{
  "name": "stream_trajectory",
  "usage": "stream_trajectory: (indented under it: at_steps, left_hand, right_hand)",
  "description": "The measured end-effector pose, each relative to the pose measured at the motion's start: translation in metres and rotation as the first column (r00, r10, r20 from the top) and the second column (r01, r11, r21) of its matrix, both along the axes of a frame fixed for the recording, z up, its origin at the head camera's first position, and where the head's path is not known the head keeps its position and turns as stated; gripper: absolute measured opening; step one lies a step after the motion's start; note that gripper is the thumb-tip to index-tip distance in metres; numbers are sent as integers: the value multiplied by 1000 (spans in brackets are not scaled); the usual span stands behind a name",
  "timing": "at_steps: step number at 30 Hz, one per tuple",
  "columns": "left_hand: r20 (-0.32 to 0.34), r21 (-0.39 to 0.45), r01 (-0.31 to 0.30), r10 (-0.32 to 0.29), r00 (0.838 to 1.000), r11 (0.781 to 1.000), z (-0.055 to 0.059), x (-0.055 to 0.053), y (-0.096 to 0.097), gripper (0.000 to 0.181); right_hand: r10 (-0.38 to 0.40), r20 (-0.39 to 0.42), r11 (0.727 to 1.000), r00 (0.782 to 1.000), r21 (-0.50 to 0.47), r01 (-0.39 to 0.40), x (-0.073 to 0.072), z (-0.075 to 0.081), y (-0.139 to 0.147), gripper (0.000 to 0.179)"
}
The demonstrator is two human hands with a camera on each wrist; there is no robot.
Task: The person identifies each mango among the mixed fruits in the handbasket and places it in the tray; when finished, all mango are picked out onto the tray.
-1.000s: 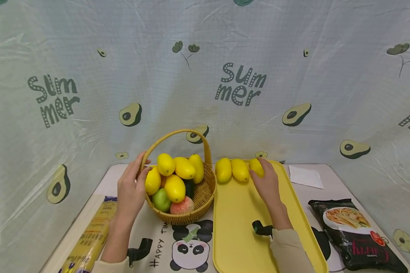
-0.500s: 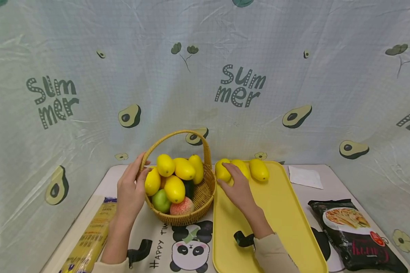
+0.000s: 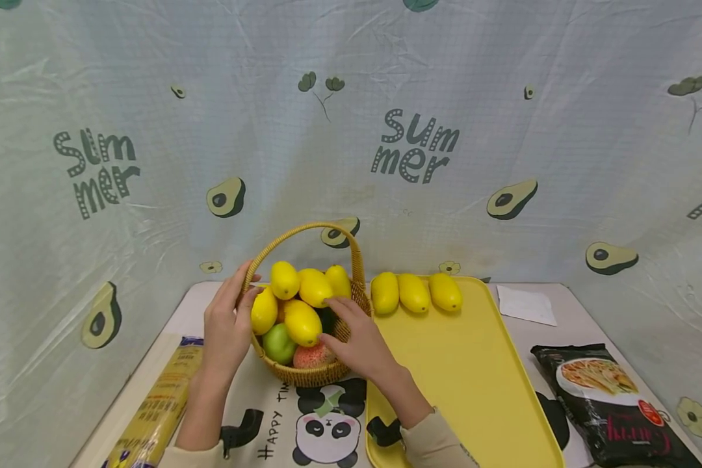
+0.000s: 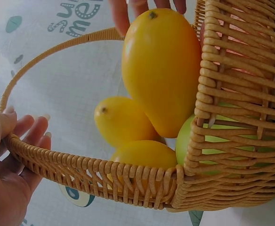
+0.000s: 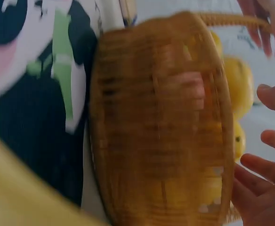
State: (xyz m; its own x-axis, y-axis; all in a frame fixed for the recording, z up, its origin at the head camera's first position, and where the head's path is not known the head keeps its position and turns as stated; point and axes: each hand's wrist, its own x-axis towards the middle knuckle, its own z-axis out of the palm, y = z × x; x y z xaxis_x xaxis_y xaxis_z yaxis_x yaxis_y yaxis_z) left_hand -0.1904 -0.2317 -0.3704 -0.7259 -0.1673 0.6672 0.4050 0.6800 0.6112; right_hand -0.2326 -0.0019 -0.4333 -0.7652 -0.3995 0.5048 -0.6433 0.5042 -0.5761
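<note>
Wicker fills the middle of the scene: a woven basket (image 3: 333, 364) heaped with yellow mangoes (image 3: 302, 322), a green fruit (image 3: 279, 342) and a pink-speckled one (image 3: 311, 356) stands on a panda-print mat (image 3: 327, 422) on the worktop. The person's left hand (image 3: 227, 325) rests against the basket's left rim at the foot of its arched handle (image 3: 281, 239), fingers straight and relaxed, gripping nothing. The right hand (image 3: 359, 341) reaches over the basket's right side, fingers spread and loose, fingertips at the mangoes; it holds nothing. Just right of the basket lies a yellow tray (image 3: 474, 390) with three mangoes (image 3: 414, 292) lined up side by side along its far edge. A long yellow packet (image 3: 158, 403) lies at the left, a black food packet (image 3: 608, 403) at the right.
</note>
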Motion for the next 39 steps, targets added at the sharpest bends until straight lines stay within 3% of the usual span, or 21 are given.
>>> stream_trajectory:
  at_steps: [4,7,15,20,27,33,39]
  left_hand:
    - [6,4,4,-4,1000,1000,0,0,0,53]
    - [5,5,11,-11,1000,1000,1,0,-1,53]
    - [15,1,16,-16,1000,1000,0,0,-1,53]
    - [18,5,13,-14,1000,1000,1,-1,-1,53]
    - [-6,2,7,-7,1000,1000,2,-1,-1,52]
    - [-17,1,1,0,1000,1000,2,-1,-2,54]
    - [-21,7,18,-18,1000,1000,1,-3,-2,54]
  right_hand:
    - [26,-118,999,993,37,-21,8,2,-17,59]
    - [8,-142,998,990,64,1,12,1,-29,60]
    - [-118,-13,989,993,93,118,14,-3,-47,57]
    - [-152,-7,988,988,36,152,14,-4,-52,51]
    - [-142,36,990,989,-7,142,14,1,-50,51]
    - [-98,26,995,995,-17,99,18,15,-40,48]
    - [-55,45,993,997,-99,59,16,24,-22,49]
